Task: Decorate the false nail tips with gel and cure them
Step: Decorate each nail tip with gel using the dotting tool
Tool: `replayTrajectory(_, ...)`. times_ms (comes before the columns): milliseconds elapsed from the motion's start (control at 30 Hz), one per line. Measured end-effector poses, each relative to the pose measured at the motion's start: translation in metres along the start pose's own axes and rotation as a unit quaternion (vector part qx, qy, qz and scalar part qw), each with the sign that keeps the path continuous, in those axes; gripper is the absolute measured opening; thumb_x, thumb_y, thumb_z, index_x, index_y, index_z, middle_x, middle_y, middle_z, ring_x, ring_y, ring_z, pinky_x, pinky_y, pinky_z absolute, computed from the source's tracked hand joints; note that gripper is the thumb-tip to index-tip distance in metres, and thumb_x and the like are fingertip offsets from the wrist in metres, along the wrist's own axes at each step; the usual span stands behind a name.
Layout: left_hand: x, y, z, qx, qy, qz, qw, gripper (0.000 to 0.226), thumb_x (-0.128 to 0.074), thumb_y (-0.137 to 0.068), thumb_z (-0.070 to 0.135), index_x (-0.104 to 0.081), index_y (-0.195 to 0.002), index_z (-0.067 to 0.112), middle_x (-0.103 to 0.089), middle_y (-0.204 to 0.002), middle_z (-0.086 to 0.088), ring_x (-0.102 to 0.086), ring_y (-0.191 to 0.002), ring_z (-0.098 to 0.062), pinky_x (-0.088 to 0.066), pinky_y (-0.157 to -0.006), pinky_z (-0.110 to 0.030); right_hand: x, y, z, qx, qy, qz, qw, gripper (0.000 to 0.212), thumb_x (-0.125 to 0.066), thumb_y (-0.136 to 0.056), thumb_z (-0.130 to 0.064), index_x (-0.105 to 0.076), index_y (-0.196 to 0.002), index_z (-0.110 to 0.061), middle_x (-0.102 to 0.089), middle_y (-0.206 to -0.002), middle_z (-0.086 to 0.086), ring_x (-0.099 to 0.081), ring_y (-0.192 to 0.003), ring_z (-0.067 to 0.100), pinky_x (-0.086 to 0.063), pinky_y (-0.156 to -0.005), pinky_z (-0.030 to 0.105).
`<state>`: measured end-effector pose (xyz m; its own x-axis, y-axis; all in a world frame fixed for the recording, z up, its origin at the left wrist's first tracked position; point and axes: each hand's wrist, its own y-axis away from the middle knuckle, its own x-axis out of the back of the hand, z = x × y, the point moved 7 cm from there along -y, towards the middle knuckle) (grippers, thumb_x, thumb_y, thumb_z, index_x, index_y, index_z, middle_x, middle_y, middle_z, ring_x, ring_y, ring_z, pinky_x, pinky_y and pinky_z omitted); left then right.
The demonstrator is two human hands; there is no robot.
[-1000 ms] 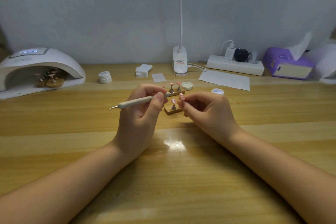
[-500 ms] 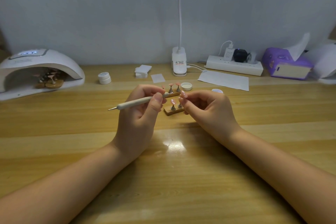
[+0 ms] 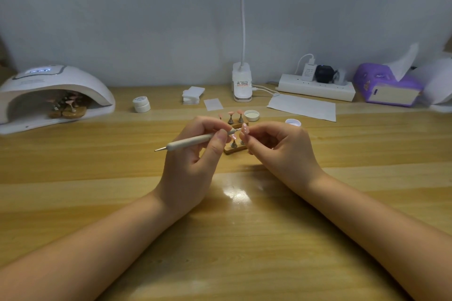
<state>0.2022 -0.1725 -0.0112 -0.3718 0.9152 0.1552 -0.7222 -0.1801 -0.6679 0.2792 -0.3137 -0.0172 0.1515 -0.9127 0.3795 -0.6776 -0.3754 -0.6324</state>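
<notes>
- We have one batch of nail tips on stands inside the curing lamp (image 3: 49, 90), so part of the job looks done.
- Our left hand (image 3: 188, 161) grips the dotting pen (image 3: 193, 140); our right hand (image 3: 281, 151) pinches a pink nail tip (image 3: 244, 128), the pen's end right at it.
- More pink tips wait on the wooden holder (image 3: 233, 150) between our hands, not yet cured.

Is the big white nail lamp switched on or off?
On. The nail lamp shows a lit blue display on its top, and nail tips on stands sit inside its opening.
</notes>
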Motion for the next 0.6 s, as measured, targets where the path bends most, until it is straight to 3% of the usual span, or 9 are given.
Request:
replayTrajectory(233,-0.0013,-0.0003,0.0000,-0.014,-0.004,-0.004,1.000,0.013,-0.054,-0.092,0.023,-0.062,-0.098,0.016,-0.066,-0.092,-0.009,-0.066,-0.086,-0.018,-0.054,-0.074,-0.036,-0.0005,0.0002,-0.0008,0.014,0.012,0.001,1.000,0.010,-0.072,-0.084,-0.011,-0.075,-0.094,-0.010,-0.073,-0.079,-0.001,-0.067,-0.069,0.008,-0.055,-0.066,0.022)
replayTrajectory(400,-0.0016,-0.0001,-0.0001,-0.018,-0.010,-0.006,1.000,0.012,-0.055,-0.092,0.022,-0.062,-0.099,0.016,-0.066,-0.092,-0.009,-0.066,-0.086,-0.019,-0.055,-0.073,-0.038,-0.0002,0.0004,-0.0010,0.018,0.016,-0.003,1.000,0.011,-0.072,-0.084,-0.011,-0.075,-0.095,-0.010,-0.073,-0.080,0.002,-0.067,-0.070,0.014,-0.056,-0.066,0.035)
replayTrajectory(600,-0.0018,-0.0006,-0.0018,-0.014,-0.016,-0.007,1.000,0.011,-0.055,-0.093,0.021,-0.063,-0.098,0.015,-0.066,-0.092,-0.008,-0.066,-0.086,-0.021,-0.054,-0.072,-0.037,-0.0009,0.0002,-0.0012,0.021,0.019,-0.003,1.000,0.011,-0.073,-0.084,-0.012,-0.076,-0.095,-0.009,-0.073,-0.081,0.002,-0.067,-0.070,0.013,-0.056,-0.066,0.035)
